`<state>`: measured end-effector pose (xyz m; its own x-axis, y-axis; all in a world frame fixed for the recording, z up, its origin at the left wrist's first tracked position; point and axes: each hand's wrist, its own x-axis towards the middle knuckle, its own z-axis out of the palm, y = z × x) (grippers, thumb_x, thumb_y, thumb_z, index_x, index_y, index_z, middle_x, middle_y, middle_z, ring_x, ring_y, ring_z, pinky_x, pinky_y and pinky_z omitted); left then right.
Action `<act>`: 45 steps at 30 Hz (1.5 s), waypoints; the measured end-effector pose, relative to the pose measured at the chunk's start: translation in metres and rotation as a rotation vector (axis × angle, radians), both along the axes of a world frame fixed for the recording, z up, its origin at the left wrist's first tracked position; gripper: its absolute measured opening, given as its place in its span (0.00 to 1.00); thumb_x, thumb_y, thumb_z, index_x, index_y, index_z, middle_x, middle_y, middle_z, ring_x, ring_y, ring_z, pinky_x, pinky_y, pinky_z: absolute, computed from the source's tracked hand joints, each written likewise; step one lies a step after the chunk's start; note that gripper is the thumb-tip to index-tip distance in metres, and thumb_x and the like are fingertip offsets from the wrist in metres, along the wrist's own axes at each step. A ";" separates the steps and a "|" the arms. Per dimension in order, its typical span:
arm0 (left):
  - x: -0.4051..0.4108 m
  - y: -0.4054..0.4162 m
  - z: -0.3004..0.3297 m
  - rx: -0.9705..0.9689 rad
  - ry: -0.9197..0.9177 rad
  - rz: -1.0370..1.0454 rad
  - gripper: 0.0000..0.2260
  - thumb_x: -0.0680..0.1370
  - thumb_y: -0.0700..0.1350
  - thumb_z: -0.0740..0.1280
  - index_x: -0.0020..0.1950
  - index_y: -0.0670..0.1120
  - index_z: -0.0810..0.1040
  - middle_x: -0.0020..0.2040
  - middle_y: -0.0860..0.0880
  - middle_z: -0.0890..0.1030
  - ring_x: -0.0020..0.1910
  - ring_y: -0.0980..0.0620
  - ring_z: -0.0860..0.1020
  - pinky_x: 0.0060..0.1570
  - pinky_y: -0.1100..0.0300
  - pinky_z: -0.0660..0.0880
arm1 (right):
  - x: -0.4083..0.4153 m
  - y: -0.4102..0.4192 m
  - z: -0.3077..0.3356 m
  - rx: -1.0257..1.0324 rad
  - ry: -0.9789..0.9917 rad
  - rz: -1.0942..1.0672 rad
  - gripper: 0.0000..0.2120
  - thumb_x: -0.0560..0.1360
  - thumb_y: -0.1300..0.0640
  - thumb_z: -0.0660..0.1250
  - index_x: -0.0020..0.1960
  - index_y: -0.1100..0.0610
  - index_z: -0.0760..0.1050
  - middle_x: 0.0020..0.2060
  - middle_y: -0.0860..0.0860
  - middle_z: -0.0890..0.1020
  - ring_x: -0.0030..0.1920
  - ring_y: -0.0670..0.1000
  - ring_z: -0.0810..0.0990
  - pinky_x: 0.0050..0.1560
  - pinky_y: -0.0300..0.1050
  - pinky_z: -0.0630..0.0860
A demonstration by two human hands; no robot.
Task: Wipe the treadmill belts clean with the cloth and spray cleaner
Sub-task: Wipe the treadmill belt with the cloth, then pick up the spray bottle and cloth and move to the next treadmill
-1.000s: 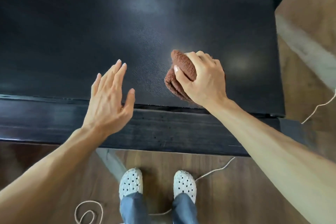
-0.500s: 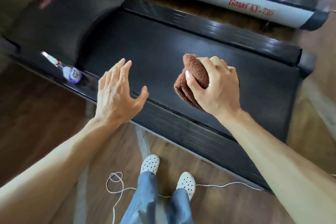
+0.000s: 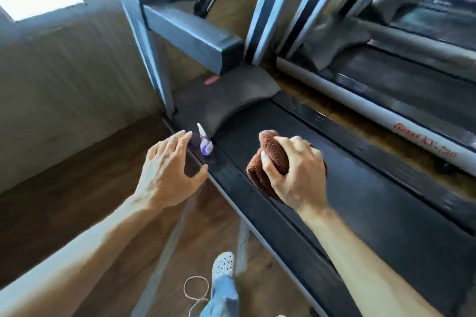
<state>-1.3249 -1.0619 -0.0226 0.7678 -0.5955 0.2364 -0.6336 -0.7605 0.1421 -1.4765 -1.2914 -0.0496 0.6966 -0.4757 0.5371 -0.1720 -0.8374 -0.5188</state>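
A black treadmill belt (image 3: 365, 203) runs from the centre to the lower right. My right hand (image 3: 293, 170) is shut on a bunched brown cloth (image 3: 270, 159) and hovers over the belt's near side. A small spray bottle (image 3: 204, 143) with a white nozzle and purple label stands on the treadmill's near side rail beside the motor cover. My left hand (image 3: 167, 172) is open, fingers spread, just left of the bottle and not touching it.
The motor cover (image 3: 231, 95) and grey uprights (image 3: 154, 59) rise behind the bottle. A second treadmill (image 3: 386, 100) with red lettering lies parallel at the right. A white cord (image 3: 195, 288) coils on the wooden floor by my foot (image 3: 222, 264). A wall stands at the left.
My view has swung left toward the front of the treadmill. My left hand has moved close to the spray bottle. My right hand still holds the cloth, lifted off the belt.
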 end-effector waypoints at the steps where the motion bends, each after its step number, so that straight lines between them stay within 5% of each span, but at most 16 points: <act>1: 0.002 0.011 0.009 -0.025 -0.009 0.037 0.39 0.72 0.67 0.60 0.77 0.47 0.67 0.76 0.50 0.70 0.75 0.49 0.68 0.74 0.52 0.62 | 0.011 0.010 0.010 -0.004 -0.007 0.039 0.18 0.79 0.40 0.63 0.58 0.51 0.80 0.47 0.48 0.79 0.49 0.53 0.79 0.55 0.56 0.74; 13: 0.038 0.121 0.024 -0.271 0.062 0.259 0.38 0.72 0.67 0.58 0.77 0.47 0.69 0.74 0.51 0.72 0.72 0.50 0.72 0.72 0.55 0.63 | 0.097 0.110 0.054 -0.051 0.048 0.201 0.16 0.78 0.38 0.62 0.57 0.46 0.79 0.44 0.44 0.76 0.45 0.50 0.78 0.54 0.53 0.74; 27: 0.264 0.246 0.008 -0.286 0.084 -0.043 0.35 0.70 0.64 0.65 0.72 0.47 0.74 0.67 0.50 0.79 0.63 0.47 0.80 0.62 0.46 0.77 | 0.259 0.222 0.028 0.044 -0.019 -0.142 0.17 0.79 0.38 0.61 0.61 0.45 0.78 0.47 0.44 0.79 0.47 0.51 0.82 0.51 0.53 0.77; 38: 0.367 0.196 0.022 -0.270 0.079 -0.268 0.36 0.72 0.65 0.63 0.76 0.48 0.69 0.73 0.52 0.73 0.71 0.52 0.72 0.72 0.57 0.62 | 0.349 0.253 0.028 0.007 0.050 -0.190 0.20 0.79 0.37 0.63 0.61 0.49 0.81 0.45 0.47 0.79 0.46 0.53 0.80 0.53 0.54 0.76; 45: 0.419 0.185 0.011 -0.220 0.072 -0.265 0.36 0.73 0.65 0.63 0.76 0.48 0.69 0.73 0.54 0.73 0.71 0.54 0.72 0.72 0.56 0.64 | 0.412 0.210 0.017 -0.019 0.053 -0.200 0.19 0.78 0.38 0.62 0.59 0.49 0.81 0.45 0.47 0.79 0.45 0.54 0.81 0.52 0.53 0.77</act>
<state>-0.9057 -0.8772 -0.0120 0.6128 -0.7172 0.3318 -0.7872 -0.5171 0.3361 -1.0645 -1.0818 -0.0326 0.6164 -0.5977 0.5127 -0.3627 -0.7933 -0.4890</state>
